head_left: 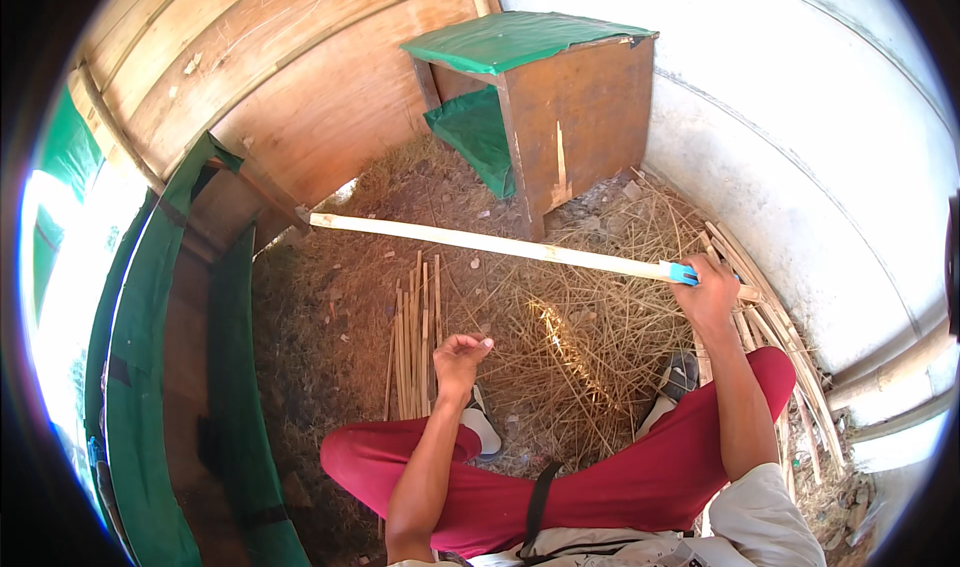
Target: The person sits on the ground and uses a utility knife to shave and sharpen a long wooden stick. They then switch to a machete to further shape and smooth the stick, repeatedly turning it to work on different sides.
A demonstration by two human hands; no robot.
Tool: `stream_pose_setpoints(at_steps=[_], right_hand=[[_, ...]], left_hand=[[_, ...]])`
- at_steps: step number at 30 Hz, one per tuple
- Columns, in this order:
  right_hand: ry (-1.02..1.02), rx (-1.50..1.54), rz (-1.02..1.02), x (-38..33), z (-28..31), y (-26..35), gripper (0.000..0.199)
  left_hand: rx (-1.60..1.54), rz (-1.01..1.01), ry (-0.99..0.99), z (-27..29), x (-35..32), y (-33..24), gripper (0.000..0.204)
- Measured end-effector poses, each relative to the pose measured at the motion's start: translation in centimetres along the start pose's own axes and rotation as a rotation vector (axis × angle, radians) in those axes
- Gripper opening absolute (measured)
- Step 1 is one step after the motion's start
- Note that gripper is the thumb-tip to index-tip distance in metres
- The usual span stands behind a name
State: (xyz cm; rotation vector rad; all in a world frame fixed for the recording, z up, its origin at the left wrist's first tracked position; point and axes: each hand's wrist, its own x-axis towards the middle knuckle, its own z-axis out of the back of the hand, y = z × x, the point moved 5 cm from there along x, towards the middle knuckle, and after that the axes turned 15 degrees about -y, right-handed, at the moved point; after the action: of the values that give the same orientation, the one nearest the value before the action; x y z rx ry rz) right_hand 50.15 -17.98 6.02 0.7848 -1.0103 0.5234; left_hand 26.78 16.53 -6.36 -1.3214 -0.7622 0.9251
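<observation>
My right hand (710,289) is closed round one end of a long, pale bamboo or wooden strip (480,246). A small blue object (684,274), perhaps a cutter handle, shows at its fingers against the strip; its kind is unclear. The strip stretches leftward across the view, its far end close to the green-covered bench. Apart from it, my left hand (459,365) hovers before my left knee with curled fingers and thumb pointing right. Whether anything small is inside cannot be seen. A heap of straw-like shavings (580,357) lies on the ground between my feet.
Several thin strips (414,332) lie left of my left hand; a bundle of longer ones (775,312) runs along the white wall (800,127). A brown wooden cabinet with a green top (530,42) stands ahead. A green-covered bench (150,367) lines the left side.
</observation>
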Motion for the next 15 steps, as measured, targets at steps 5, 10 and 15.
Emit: stream_pose_setpoints(at_steps=[5,10,15], right_hand=[[0.009,0.018,-0.008,0.0,-0.2,0.1,0.015],[0.025,0.021,0.002,-0.1,-0.5,0.1,0.016],[0.037,0.063,-0.006,0.0,-0.5,0.6,0.016]], left_hand=[[-0.076,0.126,0.019,-0.3,-0.8,-0.8,0.016],[-0.08,0.167,0.001,-0.2,-0.8,-0.6,0.02],[0.005,0.117,0.047,-0.2,-0.9,-0.3,0.022]])
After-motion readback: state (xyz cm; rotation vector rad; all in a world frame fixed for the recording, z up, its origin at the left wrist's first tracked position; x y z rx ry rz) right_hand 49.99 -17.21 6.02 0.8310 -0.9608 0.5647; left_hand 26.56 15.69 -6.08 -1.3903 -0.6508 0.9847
